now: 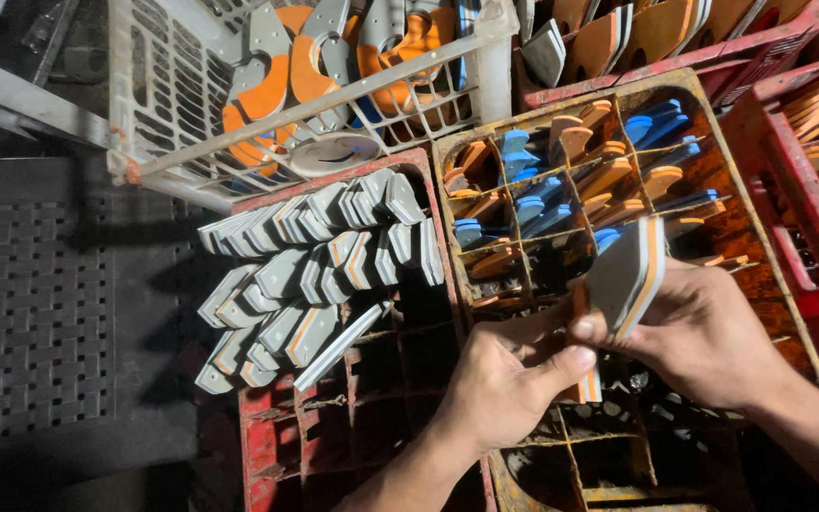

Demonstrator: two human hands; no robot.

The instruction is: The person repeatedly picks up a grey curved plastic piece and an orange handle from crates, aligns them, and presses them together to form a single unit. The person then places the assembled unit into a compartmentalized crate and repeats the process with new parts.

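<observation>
Head view: my left hand (504, 379) comes up from below, thumb stretched right, pinching lower end of foam stack (626, 277). My right hand (703, 332) enters from lower right, fingers clamped on same grey-orange stack, held tilted above yellow divided crate (760, 218). Hands touching. Red crate (267, 446) to left: grey pieces (315, 275) fill upper cells, lower cells open. White basket (182, 104) behind.
</observation>
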